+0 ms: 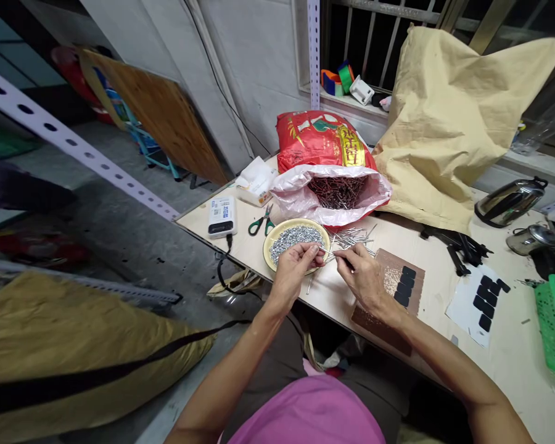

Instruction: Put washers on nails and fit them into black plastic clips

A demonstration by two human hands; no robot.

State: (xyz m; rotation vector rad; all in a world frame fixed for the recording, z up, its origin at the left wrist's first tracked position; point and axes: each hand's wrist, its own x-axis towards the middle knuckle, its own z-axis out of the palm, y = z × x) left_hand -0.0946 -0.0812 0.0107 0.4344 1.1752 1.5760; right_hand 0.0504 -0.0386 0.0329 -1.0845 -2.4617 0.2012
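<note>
My left hand [296, 266] hovers over the near rim of a yellow bowl [269, 243] filled with small silvery metal parts, its fingers pinched on one small piece. My right hand [361, 274] is close beside it, fingers pinched on a thin metal pin that points toward the left hand. A loose pile of long metal pins [351, 237] lies on the table just behind both hands. A brown board [400, 277] with black strips lies under my right wrist.
A red and white bag [326, 166] full of dark pins stands behind the bowl. Green scissors [260, 223], a white power bank [222, 216], a tan sack [448, 123], black parts [462, 246], a kettle [509, 200] and a green basket [552, 320] surround the work spot.
</note>
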